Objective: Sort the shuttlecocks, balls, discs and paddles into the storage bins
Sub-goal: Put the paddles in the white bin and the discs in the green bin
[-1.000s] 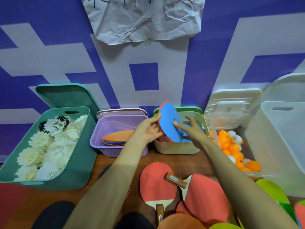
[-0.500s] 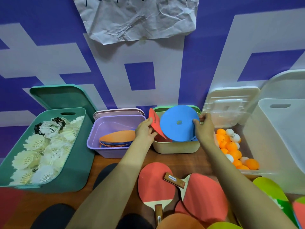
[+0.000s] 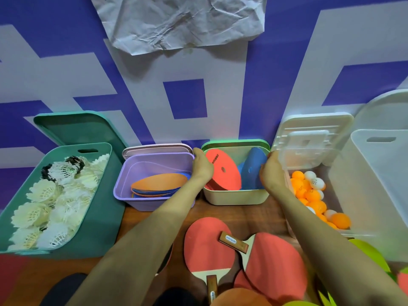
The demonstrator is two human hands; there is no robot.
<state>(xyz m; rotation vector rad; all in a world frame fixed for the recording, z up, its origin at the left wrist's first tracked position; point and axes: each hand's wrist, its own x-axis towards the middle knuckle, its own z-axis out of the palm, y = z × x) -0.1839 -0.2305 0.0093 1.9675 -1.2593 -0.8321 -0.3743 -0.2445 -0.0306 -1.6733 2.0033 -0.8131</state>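
Bin (image 3: 235,197), beige | left hand (image 3: 202,168) grips red disc (image 3: 224,173) rim | right hand (image 3: 271,172) grips blue disc (image 3: 251,166) rim

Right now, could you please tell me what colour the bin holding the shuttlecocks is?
The bin is teal green, clearest in the head view.

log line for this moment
left hand: holds red disc on edge in cream bin | right hand: holds blue disc beside it | paddles: on table
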